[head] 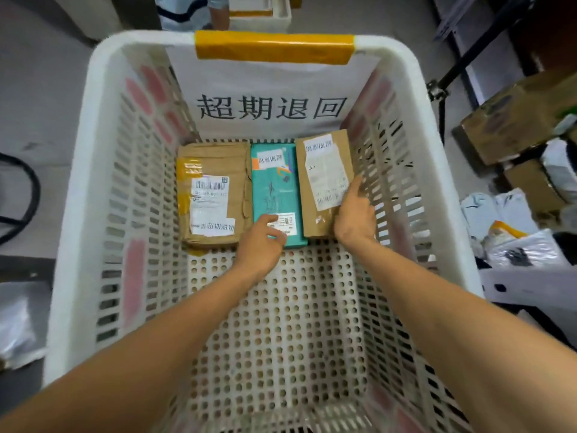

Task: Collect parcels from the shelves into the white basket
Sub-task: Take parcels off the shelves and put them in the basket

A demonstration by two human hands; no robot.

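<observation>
In the head view, the white basket [78,189] fills most of the picture, its walls slotted and its floor full of round holes. A strip of yellow tape [274,46] wraps the far rim, and below it a paper sign [271,107] with large black characters hangs on the inside of the far wall. Three parcels lie side by side against the far end of the basket floor: a brown paper parcel [215,170] on the left, a teal parcel [274,182] in the middle, and a cardboard box [315,220] on the right, next to the right wall. All three carry white labels. The left hand [260,242] rests on the near end of the teal parcel with its fingers bent over the label; it is unclear whether it grips. The right hand [354,220] holds the near right corner of the cardboard box, index finger stretched along its right edge. Outside the basket, to the right, stand stacked cartons [512,120] and white mailing bags [499,210]; a black cable [31,195] loops on the floor at left.
</observation>
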